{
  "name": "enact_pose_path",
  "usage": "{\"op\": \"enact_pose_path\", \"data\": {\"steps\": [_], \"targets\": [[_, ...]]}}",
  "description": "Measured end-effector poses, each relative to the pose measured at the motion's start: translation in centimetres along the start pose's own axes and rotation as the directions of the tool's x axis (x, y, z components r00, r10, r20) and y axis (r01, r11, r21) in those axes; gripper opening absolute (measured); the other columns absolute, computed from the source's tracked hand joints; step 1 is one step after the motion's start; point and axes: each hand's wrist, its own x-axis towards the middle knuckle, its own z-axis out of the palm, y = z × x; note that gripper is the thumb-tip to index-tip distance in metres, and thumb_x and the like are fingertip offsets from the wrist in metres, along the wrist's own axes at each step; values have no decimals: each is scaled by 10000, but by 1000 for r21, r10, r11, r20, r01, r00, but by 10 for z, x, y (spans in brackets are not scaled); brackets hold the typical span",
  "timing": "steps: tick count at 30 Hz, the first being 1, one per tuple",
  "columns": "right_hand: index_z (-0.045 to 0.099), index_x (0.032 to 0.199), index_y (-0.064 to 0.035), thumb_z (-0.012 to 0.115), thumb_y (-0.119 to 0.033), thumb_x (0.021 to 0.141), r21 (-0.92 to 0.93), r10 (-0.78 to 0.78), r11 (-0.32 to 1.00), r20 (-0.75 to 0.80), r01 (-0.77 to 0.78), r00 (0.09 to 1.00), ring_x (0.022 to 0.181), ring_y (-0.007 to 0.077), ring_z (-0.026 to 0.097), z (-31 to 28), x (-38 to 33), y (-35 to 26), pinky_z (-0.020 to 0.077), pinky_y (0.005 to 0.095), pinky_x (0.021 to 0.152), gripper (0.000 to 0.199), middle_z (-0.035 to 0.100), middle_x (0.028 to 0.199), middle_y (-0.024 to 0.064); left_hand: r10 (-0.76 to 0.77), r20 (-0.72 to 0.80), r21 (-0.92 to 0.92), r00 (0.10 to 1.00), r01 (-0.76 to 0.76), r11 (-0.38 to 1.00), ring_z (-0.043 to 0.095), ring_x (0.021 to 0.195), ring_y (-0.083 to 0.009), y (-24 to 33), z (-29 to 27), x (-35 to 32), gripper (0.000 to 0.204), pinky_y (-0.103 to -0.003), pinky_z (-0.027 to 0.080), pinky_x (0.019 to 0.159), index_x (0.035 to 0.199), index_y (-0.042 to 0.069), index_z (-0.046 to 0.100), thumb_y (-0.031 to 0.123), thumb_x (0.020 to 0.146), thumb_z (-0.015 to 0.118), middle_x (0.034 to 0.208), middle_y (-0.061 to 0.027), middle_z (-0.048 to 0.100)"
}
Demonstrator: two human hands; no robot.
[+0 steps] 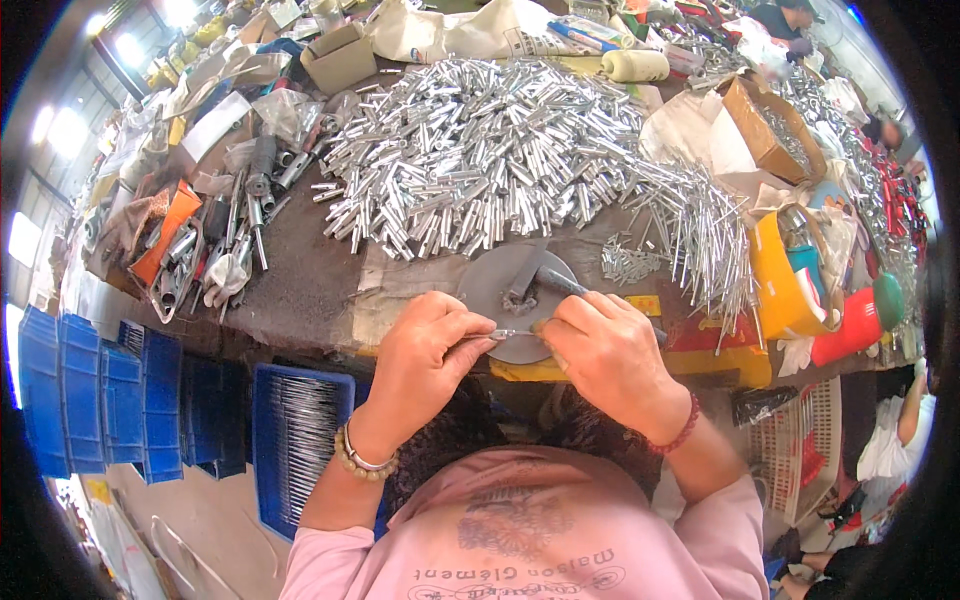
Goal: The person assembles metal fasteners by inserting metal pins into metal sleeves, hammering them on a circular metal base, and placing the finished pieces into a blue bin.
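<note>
In front of my body, at the bench edge, my left hand [432,338] pinches one end of a slim silver metal piece [514,333]. From the other side my right hand [608,345] grips it too, fingertips closed, so it lies level between both hands. Its exact kind is too small to tell. Just beyond is a round grey disc [482,282], partly covered by a dark-handled tool [555,278] that may be a hammer. A large heap of short silver tubes [480,150] spreads behind the disc. Thin metal rods [700,235] lie to the right, beside a little pile of small metal parts [628,262].
Tools and an orange-handled item [165,235] clutter the left. A yellow container [783,275] and a red one [845,325] stand right, near a cardboard box [770,130]. Below left, a blue crate [265,440] holds metal rods. Other people are at the far right.
</note>
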Motion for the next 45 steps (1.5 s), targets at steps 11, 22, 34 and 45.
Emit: {"op": "enact_pose_path", "data": {"steps": [11, 22, 34, 45], "targets": [[655, 861, -109, 700, -112, 802, -2, -84, 996, 39, 85, 996, 881, 234, 620, -3, 3, 6, 525, 384, 794, 74, 557, 910, 42, -71, 6, -108, 997, 71, 992, 643, 910, -223, -6, 5, -5, 194, -323, 511, 790, 1065, 28, 812, 23, 875, 853, 973, -74, 629], [690, 893, -113, 688, -132, 818, -37, -70, 997, 11, 70, 997, 925, 229, 628, 3, 0, 0, 539, 382, 833, 78, 578, 941, 38, -67, -6, -114, 998, 66, 991, 620, 854, -215, -1, 6, -3, 158, -324, 500, 755, 1001, 11, 790, -14, 855, 846, 925, -73, 623], [761, 909, -83, 780, -60, 823, -109, 301, 946, -46, -304, 953, 951, 289, 706, -21, -13, 62, 588, 440, 810, 91, 668, 946, 75, -56, -29, -67, 998, 54, 996, 654, 859, -296, -2, 7, -3, 201, -391, 534, 746, 1023, 41, 787, 34, 839, 868, 934, -100, 649], [712, 919, -32, 752, -24, 789, -108, 266, 959, 37, -261, 963, 913, 332, 717, -24, 2, 74, 592, 443, 816, 136, 687, 937, 120, -34, -15, -75, 999, 33, 997, 644, 868, -257, -2, 7, -2, 155, -349, 513, 756, 1033, 23, 787, 10, 888, 838, 951, -97, 639]]}}
